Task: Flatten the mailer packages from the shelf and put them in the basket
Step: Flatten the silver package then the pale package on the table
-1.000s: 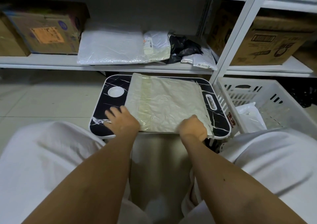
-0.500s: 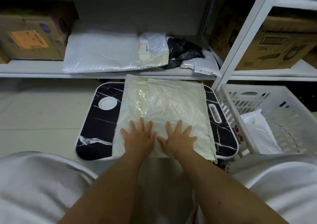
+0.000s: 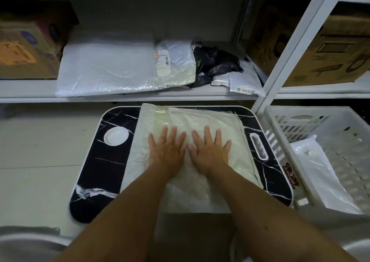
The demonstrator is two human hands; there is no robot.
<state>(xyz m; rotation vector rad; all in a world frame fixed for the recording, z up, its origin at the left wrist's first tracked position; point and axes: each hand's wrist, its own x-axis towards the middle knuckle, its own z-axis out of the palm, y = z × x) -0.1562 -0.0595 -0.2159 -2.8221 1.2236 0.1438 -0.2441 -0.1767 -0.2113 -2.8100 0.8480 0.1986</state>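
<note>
Both hands, left hand (image 3: 167,151) and right hand (image 3: 210,151), fingers spread flat on the mailer (image 3: 200,121); I'd sweep outward, chasing air toward its edges.

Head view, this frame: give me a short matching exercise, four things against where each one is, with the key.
Things:
1. pale green mailer
2. black bag
3. white bag
4. cardboard box

Places:
A. in the basket
B. far left of the shelf
C. on the black tray, under both hands
D. on the shelf, right of the clear mailers

Pairs: 1-C, 2-D, 3-A, 4-B
</note>
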